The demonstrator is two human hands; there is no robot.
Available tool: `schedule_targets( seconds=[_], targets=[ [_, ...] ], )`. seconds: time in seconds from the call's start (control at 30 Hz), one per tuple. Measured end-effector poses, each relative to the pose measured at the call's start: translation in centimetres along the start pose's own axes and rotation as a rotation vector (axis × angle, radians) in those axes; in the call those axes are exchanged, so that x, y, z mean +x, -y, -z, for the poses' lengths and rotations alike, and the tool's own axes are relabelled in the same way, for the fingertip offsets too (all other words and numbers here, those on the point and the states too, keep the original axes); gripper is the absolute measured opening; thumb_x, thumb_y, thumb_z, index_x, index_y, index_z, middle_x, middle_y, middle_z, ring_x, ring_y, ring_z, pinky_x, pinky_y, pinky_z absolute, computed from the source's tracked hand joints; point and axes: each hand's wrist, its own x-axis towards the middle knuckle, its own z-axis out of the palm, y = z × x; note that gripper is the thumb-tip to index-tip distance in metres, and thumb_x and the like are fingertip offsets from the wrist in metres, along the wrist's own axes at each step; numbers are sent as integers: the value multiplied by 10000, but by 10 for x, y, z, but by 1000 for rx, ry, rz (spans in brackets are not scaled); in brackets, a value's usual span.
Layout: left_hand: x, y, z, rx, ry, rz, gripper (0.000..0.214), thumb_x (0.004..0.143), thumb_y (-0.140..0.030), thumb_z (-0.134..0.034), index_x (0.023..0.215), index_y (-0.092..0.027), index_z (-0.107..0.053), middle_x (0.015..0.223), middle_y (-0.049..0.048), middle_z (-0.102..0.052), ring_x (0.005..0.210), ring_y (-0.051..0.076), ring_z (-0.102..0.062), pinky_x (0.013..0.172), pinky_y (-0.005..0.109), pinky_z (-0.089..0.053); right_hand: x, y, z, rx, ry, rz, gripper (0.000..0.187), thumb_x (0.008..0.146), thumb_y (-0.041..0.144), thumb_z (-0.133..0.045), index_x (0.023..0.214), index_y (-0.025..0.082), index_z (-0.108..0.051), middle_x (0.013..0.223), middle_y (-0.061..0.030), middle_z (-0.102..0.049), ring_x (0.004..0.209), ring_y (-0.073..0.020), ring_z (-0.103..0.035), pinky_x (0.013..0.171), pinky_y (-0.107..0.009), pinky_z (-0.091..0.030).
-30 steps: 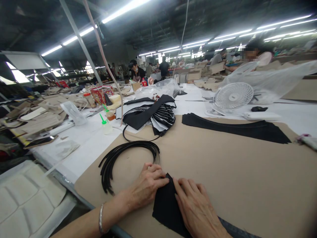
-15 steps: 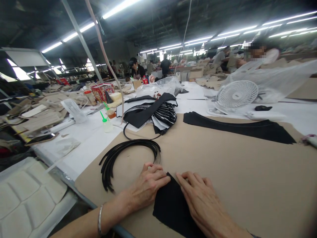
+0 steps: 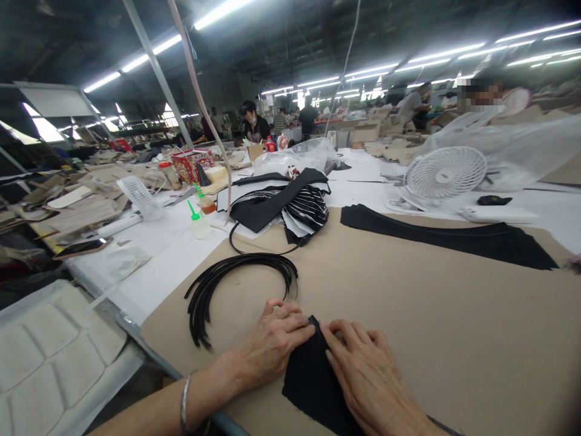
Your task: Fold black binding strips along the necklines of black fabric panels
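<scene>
A black fabric piece (image 3: 313, 381) lies on the brown board before me, its narrow end pointing away. Closed with bent fingers, my left hand (image 3: 284, 336) grips its far left edge near the tip. Along the right edge, my right hand (image 3: 363, 363) has thumb and fingertips closed on the material, and its palm hides part of it. Both hands' fingertips nearly meet at the narrow end. Just beyond my left hand lies a curved bundle of thin black strips (image 3: 200, 297).
A fanned stack of black and white pieces (image 3: 304, 209) sits beyond the strips on the brown board (image 3: 431, 315). Long black pieces (image 3: 445, 233) lie right. Farther back are a white fan (image 3: 445, 174) and green-tipped bottles (image 3: 198, 225). Cream padded panels (image 3: 49, 351) are at left.
My right hand has shifted slightly left along the black fabric's edge, closer to my left hand. The view has moved slightly, too.
</scene>
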Motion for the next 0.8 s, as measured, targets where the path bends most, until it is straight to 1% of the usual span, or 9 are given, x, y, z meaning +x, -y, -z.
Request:
schedule_targets(
  seconds=[0.1, 0.2, 0.27, 0.33, 0.43, 0.6, 0.73, 0.8],
  targets=[
    [-1, 0, 0, -16, 0, 1, 343, 920, -107, -477, 1232, -236, -539, 1049, 13, -645, 1116, 169, -480, 1010, 372, -228, -2, 3, -2, -57, -43, 28, 329, 881, 183, -485, 1201, 229, -548, 1047, -31, -607, 893, -209, -528, 760, -392, -318],
    [-1, -2, 1, -9, 7, -2, 333, 921, -119, -482, 1229, -231, -543, 1046, 23, -648, 1114, 176, -483, 1002, 374, -238, -3, 6, -3, -122, -91, 62, 335, 876, 162, -462, 1201, 199, -536, 1057, -44, -620, 902, -223, -525, 811, -432, -307],
    [-1, -2, 2, -7, 5, -3, 330, 917, -125, -493, 1226, -229, -544, 1048, 24, -649, 1111, 179, -485, 993, 373, -245, -2, 6, -4, -134, -106, 64, 329, 872, 156, -457, 1189, 193, -536, 1043, -49, -624, 894, -224, -525, 824, -440, -298],
    [-1, -3, 2, -5, 5, 3, 340, 913, -119, -494, 1231, -231, -540, 1052, 20, -648, 1115, 177, -485, 1000, 373, -240, -1, 4, -3, -114, -86, 58, 331, 867, 165, -473, 1189, 210, -534, 1027, -43, -622, 880, -218, -528, 795, -420, -299],
    [-3, -3, 2, 2, 4, 9, 365, 911, -99, -481, 1246, -236, -529, 1065, 16, -649, 1140, 174, -478, 1021, 377, -221, 1, 2, -2, -102, -65, 62, 375, 870, 176, -489, 1240, 227, -508, 1013, -35, -618, 863, -210, -532, 755, -397, -299],
    [-6, -1, 0, -11, -17, 10, 362, 918, -91, -451, 1245, -227, -528, 1072, 32, -659, 1147, 184, -478, 1007, 380, -239, 5, 3, -3, -163, -85, 88, 386, 885, 170, -463, 1268, 194, -495, 989, -49, -625, 859, -223, -536, 756, -413, -319],
    [-8, -2, 0, -5, -8, 18, 376, 908, -79, -445, 1249, -215, -528, 1062, 47, -660, 1131, 189, -489, 985, 369, -275, 6, 6, -8, -214, -83, 93, 353, 913, 209, -449, 1260, 184, -511, 1003, -76, -634, 861, -233, -546, 794, -444, -360],
    [-8, -2, 1, 9, -16, 7, 371, 906, -83, -452, 1248, -206, -525, 1065, 50, -658, 1138, 193, -487, 994, 372, -273, 3, 6, -13, -230, -100, 104, 356, 925, 244, -456, 1270, 178, -514, 1037, -95, -634, 906, -256, -551, 838, -478, -376]
  ],
)
